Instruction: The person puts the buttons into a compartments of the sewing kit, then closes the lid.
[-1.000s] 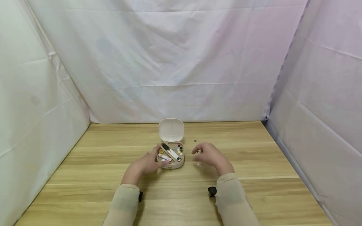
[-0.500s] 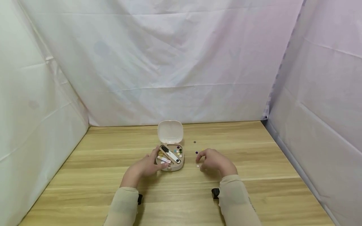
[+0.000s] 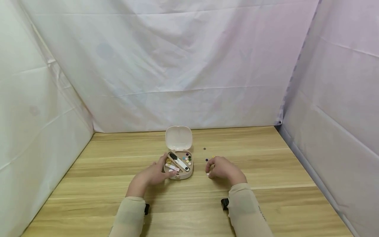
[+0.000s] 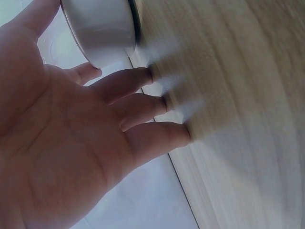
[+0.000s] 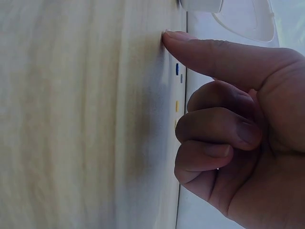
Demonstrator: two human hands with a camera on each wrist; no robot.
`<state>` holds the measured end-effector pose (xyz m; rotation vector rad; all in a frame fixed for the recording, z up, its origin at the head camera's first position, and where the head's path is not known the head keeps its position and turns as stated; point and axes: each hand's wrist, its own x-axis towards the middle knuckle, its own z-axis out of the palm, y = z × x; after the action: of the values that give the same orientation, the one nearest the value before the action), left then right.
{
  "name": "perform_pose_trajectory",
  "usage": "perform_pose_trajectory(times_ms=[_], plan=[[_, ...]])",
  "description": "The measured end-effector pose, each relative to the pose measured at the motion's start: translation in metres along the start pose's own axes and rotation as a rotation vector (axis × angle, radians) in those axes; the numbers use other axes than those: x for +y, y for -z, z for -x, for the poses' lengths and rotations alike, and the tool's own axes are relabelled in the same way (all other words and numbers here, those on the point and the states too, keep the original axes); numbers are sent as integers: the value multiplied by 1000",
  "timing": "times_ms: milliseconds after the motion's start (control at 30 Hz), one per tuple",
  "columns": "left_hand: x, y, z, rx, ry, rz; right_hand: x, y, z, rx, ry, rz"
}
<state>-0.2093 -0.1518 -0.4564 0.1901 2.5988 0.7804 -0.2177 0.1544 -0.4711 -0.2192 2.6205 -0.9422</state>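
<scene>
An open white sewing box [image 3: 186, 175] stands on the table in the head view, its lid [image 3: 179, 138] tipped back. Inside lie a black-and-white tool [image 3: 180, 163], a gold round piece [image 3: 168, 161], a pale printed strip [image 3: 172, 167] and several small buttons [image 3: 187, 161]. My left hand [image 3: 152, 172] holds the box's left front corner between thumb and index finger; its other fingers reach down to the table. Right of the box, my right hand [image 3: 224, 170] pinches a small white button [image 3: 208, 174] at the tabletop, thumb and index fingertips around it. Its other fingers are curled, as the right wrist view shows.
Loose buttons lie beyond my right hand: a dark blue button [image 3: 206, 160], a yellow button [image 3: 213, 156] and a grey button [image 3: 204, 148]. White cloth [image 3: 183, 65] hangs behind the wooden table [image 3: 118, 144] and along both sides.
My right hand has come down and slightly nearer to me, from above the table to the white button, and its fingertips have drawn together there. My left hand stays at the box.
</scene>
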Motion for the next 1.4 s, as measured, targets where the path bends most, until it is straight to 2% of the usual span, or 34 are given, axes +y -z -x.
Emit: perform_pose_trajectory(times_ms=[333, 967, 1067, 1400], plan=[[0, 0, -1, 5, -4, -7, 1, -2, -1, 9, -23, -6], [-1, 1, -3, 0, -6, -1, 0, -3, -9, 33, -29, 110], [-1, 1, -3, 1, -9, 2, 0, -2, -8, 31, -20, 94], [-1, 1, -2, 0, -8, 7, 0, 2, -4, -50, 23, -77]])
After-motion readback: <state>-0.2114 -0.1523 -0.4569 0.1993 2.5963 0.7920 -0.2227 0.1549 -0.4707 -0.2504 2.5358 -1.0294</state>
